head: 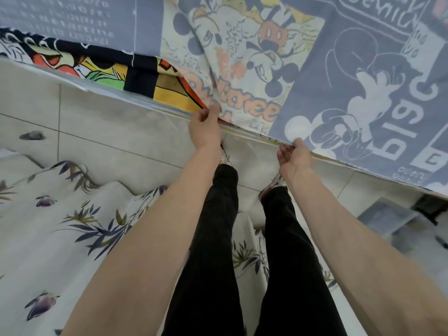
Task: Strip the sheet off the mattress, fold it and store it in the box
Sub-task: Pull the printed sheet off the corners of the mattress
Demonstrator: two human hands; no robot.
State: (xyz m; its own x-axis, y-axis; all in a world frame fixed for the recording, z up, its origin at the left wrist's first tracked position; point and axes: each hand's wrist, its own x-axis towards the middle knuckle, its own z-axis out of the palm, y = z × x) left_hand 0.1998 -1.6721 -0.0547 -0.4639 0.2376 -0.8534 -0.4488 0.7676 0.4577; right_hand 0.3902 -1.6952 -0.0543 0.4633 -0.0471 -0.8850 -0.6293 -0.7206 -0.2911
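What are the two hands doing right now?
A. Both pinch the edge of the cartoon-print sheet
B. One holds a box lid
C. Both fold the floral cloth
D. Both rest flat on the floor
A: the left hand and right hand each pinch the lower edge of the cartoon-print sheet.

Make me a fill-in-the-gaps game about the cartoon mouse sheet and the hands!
1. Both hands pinch the ____ of the blue-grey cartoon mouse sheet.
2. The left hand and the right hand are ____ each other, not touching.
3. A white cloth with a ____ print lies on the tiled floor.
4. The person wears ____ trousers.

Missing words: edge; apart from; leaf; black
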